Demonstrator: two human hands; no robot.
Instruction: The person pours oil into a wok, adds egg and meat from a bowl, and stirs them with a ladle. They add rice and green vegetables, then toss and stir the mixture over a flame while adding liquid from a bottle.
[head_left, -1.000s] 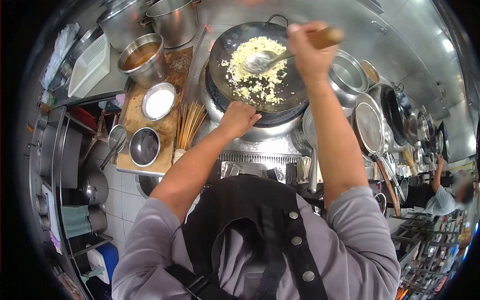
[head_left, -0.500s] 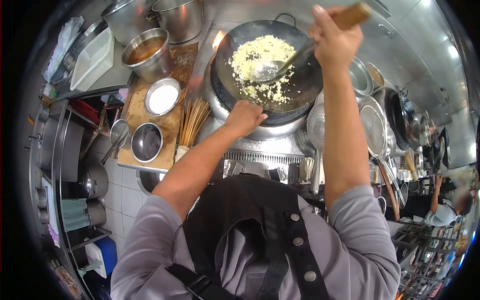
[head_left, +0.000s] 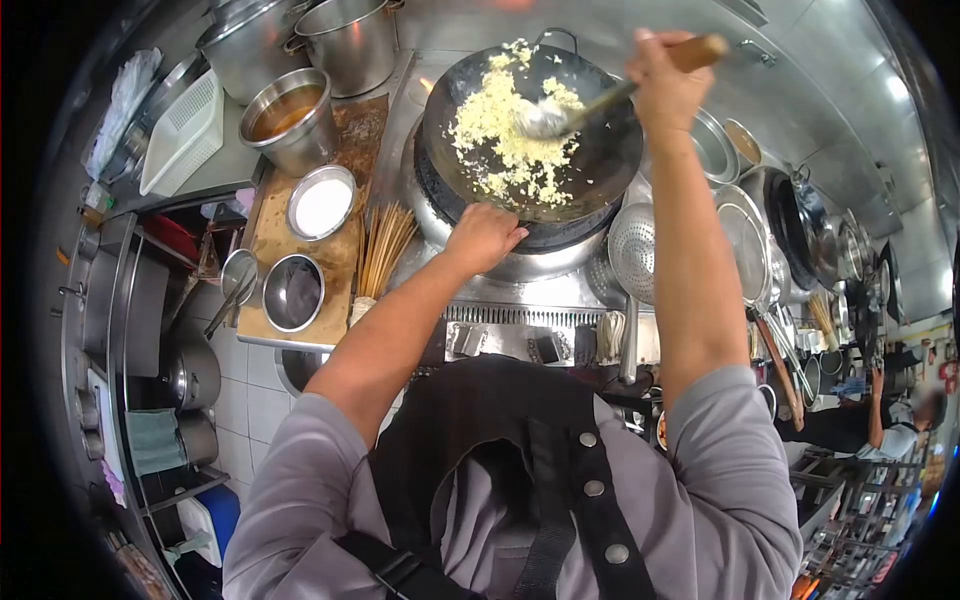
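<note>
A black wok sits tilted on the round burner. My left hand is closed at its near edge, on a grip hidden under the fingers. My right hand is wrapped around the wooden handle of a metal ladle. The ladle's bowl, smeared by motion, lies among loose pale yellow grains that look like egg fried rice. Some grains reach the far rim, and a few look scattered above it.
Left of the burner stand a pot of brown liquid, a bowl of white contents, a steel bowl and a bundle of thin sticks. On the right are a perforated skimmer and strainers. Another person stands far right.
The rice has shifted toward the wok's far rim, some of it tossed up. The ladle's bowl has moved slightly away from me. My left hand keeps its place at the near edge.
</note>
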